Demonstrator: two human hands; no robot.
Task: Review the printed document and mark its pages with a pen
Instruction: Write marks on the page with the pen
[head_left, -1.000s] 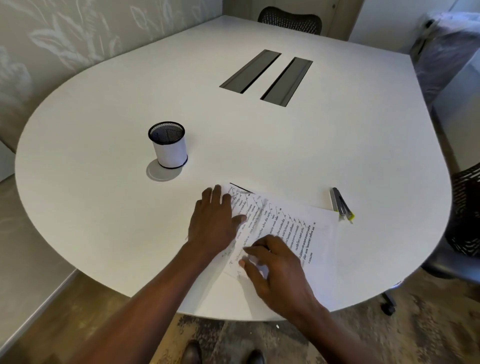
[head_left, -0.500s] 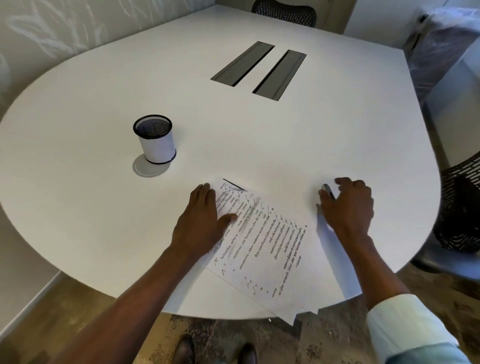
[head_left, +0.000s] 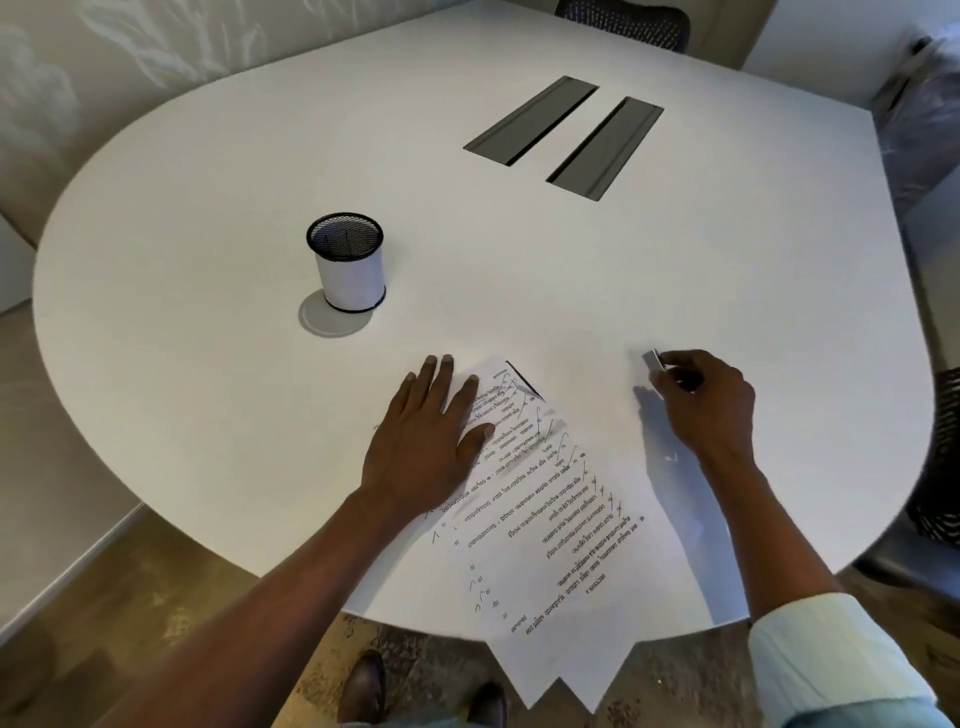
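The printed document (head_left: 550, 525), several sheets with lines of text and pen ticks, lies at the near edge of the white table (head_left: 519, 270), its lower corners hanging past the rim. My left hand (head_left: 426, 441) rests flat on the sheets' left side, fingers spread. My right hand (head_left: 706, 405) is to the right of the document, fingers curled around the grey pen (head_left: 653, 359), whose end sticks out above the fingertips just over the tabletop. Most of the pen is hidden inside the hand.
A white pen cup (head_left: 349, 262) with a black mesh rim stands left of centre. Two dark cable slots (head_left: 563, 134) sit in the table's middle. Office chairs stand at the far side (head_left: 623, 15) and at the right (head_left: 940, 457).
My right hand left the document, reached right to the pen and closed on it, lifting its end. My left hand stayed flat on the pages. The camera dipped closer.
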